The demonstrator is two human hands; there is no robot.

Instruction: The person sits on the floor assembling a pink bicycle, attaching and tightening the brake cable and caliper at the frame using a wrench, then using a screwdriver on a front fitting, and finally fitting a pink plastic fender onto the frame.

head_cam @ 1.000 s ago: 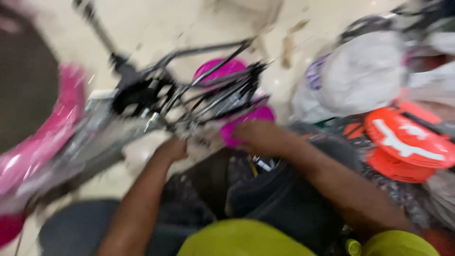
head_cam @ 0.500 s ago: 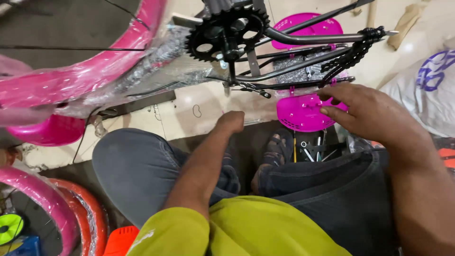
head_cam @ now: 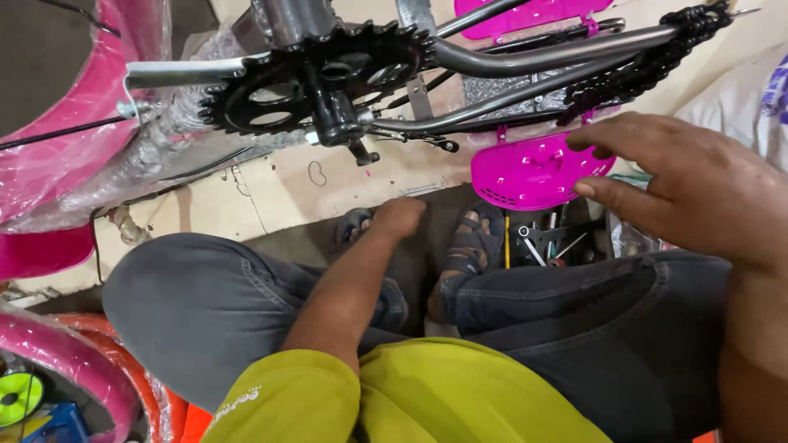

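We're sitting on the floor (head_cam: 271, 184), knees up, looking down at a small grey tubular bicycle frame (head_cam: 525, 49) lying across the far side of the view. Its long axis is running left-right, stays and black chain (head_cam: 657, 49) going out to the far right, black toothed chainring with crank (head_cam: 312, 74) at far centre.

Our right hand (head_cam: 689, 184) is hovering near right, fingers spread and slightly curled, palm down, empty. It's sitting just right of the magenta perforated plastic chain guard panel (head_cam: 533, 168) hanging off the lower stay; fingertips are at the panel's right edge, but we can't tell whether they're actually touching. The panel is lying left of and slightly far from that hand, so the right hand is clearly the nearer one.

Our left hand (head_cam: 402, 217) is lower, centre, reaching down between our knees toward the floor by the sandalled feet (head_cam: 468, 246). It looks loosely closed, but we can't tell if it's pinching anything.

Clearances: a pile of metal wrenches and small tools (head_cam: 550, 238) is sitting directly near-side of the panel, under the right hand. A second magenta panel (head_cam: 525, 12) is lying on the far side of the frame. Left side is crowded with pink plastic-wrapped bike parts (head_cam: 74, 156). Open room is mainly the bare floor strip between chainring and knees.
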